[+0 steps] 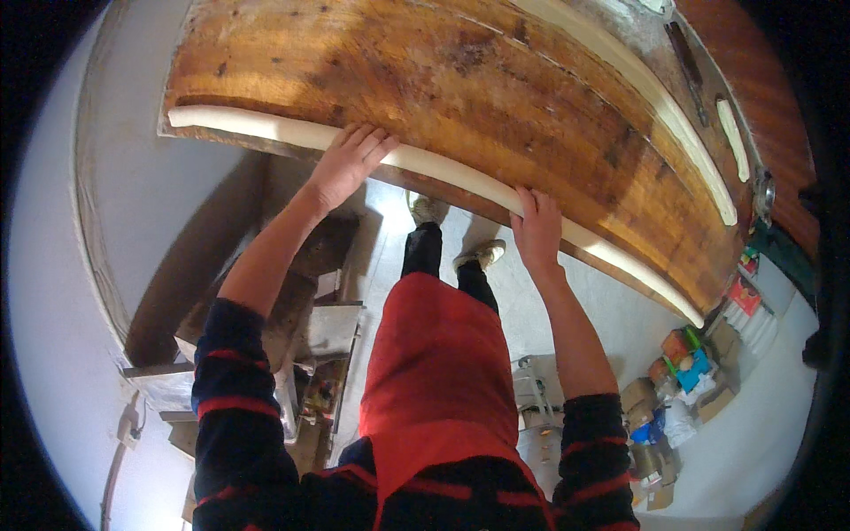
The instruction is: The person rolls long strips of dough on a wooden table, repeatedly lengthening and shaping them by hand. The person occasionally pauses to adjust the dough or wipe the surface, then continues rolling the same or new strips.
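Observation:
A long rope of pale dough point(451, 174) lies along the near edge of a worn wooden work board point(412, 86). My left hand point(352, 159) rests over the rope left of its middle, fingers together and bent across the top. Farther right, my right hand point(538, 226) lies on the same rope, with its fingers curled over the far side. The undersides of both hands are hidden, so a grip on the dough cannot be told. Toward the back right of the board lies a second long strip of dough point(671, 123), and beyond it a short piece of dough point(732, 139).
A dark-handled tool point(687, 63), perhaps a knife, lies at the back right near a metal object point(765, 196). Boxes and bags point(671, 398) are piled on the floor at the right. A shelf unit point(325, 332) stands at the lower left, beside the white wall.

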`<state>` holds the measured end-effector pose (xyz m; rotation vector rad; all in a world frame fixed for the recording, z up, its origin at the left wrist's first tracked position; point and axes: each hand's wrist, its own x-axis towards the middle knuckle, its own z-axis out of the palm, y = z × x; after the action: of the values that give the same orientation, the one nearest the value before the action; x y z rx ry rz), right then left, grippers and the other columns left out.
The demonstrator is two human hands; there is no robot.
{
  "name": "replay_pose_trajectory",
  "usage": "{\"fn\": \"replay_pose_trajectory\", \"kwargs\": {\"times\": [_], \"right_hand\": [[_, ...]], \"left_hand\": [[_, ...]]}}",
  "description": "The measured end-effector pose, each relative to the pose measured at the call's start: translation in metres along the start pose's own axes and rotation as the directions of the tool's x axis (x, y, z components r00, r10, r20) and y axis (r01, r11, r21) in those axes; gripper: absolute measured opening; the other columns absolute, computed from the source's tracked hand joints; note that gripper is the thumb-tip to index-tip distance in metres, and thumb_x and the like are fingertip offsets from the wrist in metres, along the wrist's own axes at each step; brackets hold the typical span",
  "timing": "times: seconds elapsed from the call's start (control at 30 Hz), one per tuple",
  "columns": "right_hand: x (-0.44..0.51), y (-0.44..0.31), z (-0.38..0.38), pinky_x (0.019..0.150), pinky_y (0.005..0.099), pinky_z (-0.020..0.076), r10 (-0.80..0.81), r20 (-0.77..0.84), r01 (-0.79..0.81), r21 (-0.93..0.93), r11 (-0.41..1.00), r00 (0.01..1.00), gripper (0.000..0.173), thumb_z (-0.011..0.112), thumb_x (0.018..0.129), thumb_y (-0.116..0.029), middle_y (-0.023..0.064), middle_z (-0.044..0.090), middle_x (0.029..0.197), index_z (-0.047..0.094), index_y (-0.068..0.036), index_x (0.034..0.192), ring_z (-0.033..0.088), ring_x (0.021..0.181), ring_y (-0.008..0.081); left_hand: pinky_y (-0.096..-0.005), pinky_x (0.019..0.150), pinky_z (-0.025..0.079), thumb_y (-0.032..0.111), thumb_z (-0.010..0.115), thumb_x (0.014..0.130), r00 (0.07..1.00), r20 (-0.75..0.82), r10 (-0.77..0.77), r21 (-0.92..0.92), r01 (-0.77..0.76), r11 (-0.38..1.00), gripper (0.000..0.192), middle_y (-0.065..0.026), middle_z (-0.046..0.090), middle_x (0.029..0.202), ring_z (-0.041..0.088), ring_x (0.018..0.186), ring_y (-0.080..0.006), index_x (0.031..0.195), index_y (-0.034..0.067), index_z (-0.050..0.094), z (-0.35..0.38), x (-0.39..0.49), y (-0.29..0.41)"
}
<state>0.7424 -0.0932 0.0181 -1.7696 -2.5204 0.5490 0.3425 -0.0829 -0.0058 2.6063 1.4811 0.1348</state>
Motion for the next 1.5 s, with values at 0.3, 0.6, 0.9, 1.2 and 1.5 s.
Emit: {"fn": "replay_pose_trajectory", "kwargs": {"times": [0.3, 0.6, 0.9, 1.2, 1.5], "right_hand": [[0.013, -0.034, 0.002, 0.11, 0.0524, 0.0421, -0.023, 0.063, 0.02, 0.051, 0.998, 0.998, 0.068, 0.08, 0.084, -0.018, 0.0198, 0.058, 0.134, 0.053, -0.006, 0.145, 0.054, 0.126, 0.0399], [0.039, -0.076, 0.004, 0.111, 0.0523, 0.0415, -0.079, 0.134, 0.064, 0.108, 0.992, 0.988, 0.068, 0.078, 0.086, -0.016, 0.0209, 0.056, 0.137, 0.05, -0.005, 0.147, 0.053, 0.128, 0.0419], [0.039, -0.078, 0.0, 0.113, 0.0513, 0.0405, -0.072, 0.175, 0.051, 0.117, 0.992, 0.982, 0.068, 0.076, 0.086, -0.013, 0.0199, 0.055, 0.139, 0.049, -0.005, 0.148, 0.052, 0.128, 0.0408], [0.045, -0.086, 0.003, 0.107, 0.0488, 0.0447, -0.016, 0.102, 0.004, 0.122, 0.993, 0.995, 0.067, 0.08, 0.078, -0.01, 0.0187, 0.061, 0.13, 0.056, -0.006, 0.14, 0.056, 0.123, 0.039], [0.045, -0.089, 0.017, 0.107, 0.0488, 0.0434, -0.066, 0.012, 0.065, 0.079, 0.995, 0.998, 0.067, 0.08, 0.074, -0.012, 0.0169, 0.061, 0.128, 0.058, -0.001, 0.136, 0.055, 0.123, 0.0359]], "left_hand": [[-0.0456, 0.118, 0.04, 0.024, 0.072, 0.09, 0.992, 0.122, -0.039, 0.126, 0.024, 0.992, 0.055, -0.009, 0.062, 0.137, 0.056, 0.131, -0.0284, 0.141, 0.011, 0.056, -0.026, -0.068, -0.108], [-0.0479, 0.115, 0.043, 0.013, 0.062, 0.089, 0.963, 0.235, -0.133, 0.326, 0.051, 0.944, 0.048, -0.0082, 0.062, 0.136, 0.056, 0.132, -0.0315, 0.137, 0.018, 0.06, -0.061, -0.125, -0.227], [-0.0473, 0.116, 0.042, 0.009, 0.058, 0.091, 0.904, 0.225, -0.364, 0.393, 0.258, 0.882, 0.04, -0.0119, 0.063, 0.135, 0.055, 0.132, -0.0354, 0.13, 0.014, 0.064, -0.086, -0.156, -0.279], [-0.042, 0.114, 0.042, 0.025, 0.06, 0.101, 0.691, 0.165, -0.703, -0.092, 0.721, 0.687, 0.035, -0.0138, 0.063, 0.135, 0.055, 0.131, -0.03, 0.131, 0.008, 0.065, -0.084, -0.197, -0.343], [-0.0583, 0.123, 0.023, -0.011, 0.06, 0.08, 0.842, -0.006, -0.539, 0.336, 0.509, 0.792, 0.084, -0.0174, 0.032, 0.166, 0.027, 0.155, -0.0368, 0.158, 0.013, 0.04, -0.045, -0.151, -0.257]]}}
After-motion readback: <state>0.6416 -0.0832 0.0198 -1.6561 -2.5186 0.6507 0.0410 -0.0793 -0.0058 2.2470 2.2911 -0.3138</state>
